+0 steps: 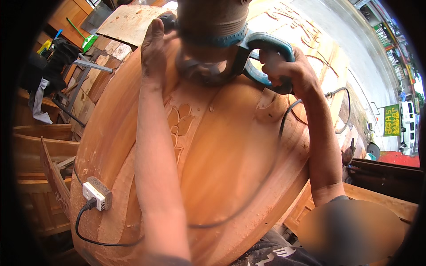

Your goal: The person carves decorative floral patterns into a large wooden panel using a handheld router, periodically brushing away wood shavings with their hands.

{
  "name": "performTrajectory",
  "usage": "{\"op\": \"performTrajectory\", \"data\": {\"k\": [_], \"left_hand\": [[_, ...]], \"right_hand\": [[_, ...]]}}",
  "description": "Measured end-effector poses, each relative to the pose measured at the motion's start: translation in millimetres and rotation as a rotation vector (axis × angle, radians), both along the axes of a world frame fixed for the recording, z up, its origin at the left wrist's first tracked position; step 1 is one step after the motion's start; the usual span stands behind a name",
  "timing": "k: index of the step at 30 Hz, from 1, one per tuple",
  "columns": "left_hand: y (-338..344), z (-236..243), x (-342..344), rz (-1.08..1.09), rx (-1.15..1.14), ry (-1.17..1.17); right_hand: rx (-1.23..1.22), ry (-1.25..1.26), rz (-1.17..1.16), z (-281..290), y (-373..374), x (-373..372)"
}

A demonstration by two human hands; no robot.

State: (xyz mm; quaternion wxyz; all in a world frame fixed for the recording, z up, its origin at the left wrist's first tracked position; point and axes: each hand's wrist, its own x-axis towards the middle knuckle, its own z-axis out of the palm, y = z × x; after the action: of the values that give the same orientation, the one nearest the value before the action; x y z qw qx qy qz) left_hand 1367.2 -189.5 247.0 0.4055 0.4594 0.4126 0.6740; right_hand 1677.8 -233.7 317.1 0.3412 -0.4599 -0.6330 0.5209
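Observation:
A large handheld router [213,22], with a grey body and a teal loop handle, stands on the far part of a reddish-brown wooden panel [230,155]. My left hand [155,48] grips the dark knob on its left side, fingers mostly hidden behind the knob. Around the teal loop handle at the right, the fingers of my right hand [295,73] are closed. Blur hides the router's base and bit. Carved leaf shapes [182,119] run up the panel beside my left forearm. Wood dust lies over parts of the surface.
A black cord [282,128] trails from the right hand across the panel. A white socket block [94,197] with a plug sits at its left edge. Wooden furniture parts [44,150] and a metal stand [80,80] are at left. A road [346,35] runs beyond, at right.

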Motion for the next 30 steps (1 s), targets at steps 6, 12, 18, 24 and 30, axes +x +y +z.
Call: {"op": "performTrajectory", "data": {"k": [6,12,18,24,30], "left_hand": [[4,-2,2,-0.01,0.054,0.056],[3,-5,1,-0.051,0.046,0.06],[-4,7,5,0.022,0.017,0.02],[-9,2,-1,-0.034,-0.036,-0.02],[-4,-1,-3,0.005,0.007,-0.083]], "right_hand": [[-0.039,-0.005,-0.024,1,1,4],[-0.06,0.046,-0.045,3,-1,4],[-0.053,0.034,-0.034,4,-2,7],[-0.036,0.04,-0.001,-2,-1,12],[0.003,0.022,0.047,-7,2,19]]}}
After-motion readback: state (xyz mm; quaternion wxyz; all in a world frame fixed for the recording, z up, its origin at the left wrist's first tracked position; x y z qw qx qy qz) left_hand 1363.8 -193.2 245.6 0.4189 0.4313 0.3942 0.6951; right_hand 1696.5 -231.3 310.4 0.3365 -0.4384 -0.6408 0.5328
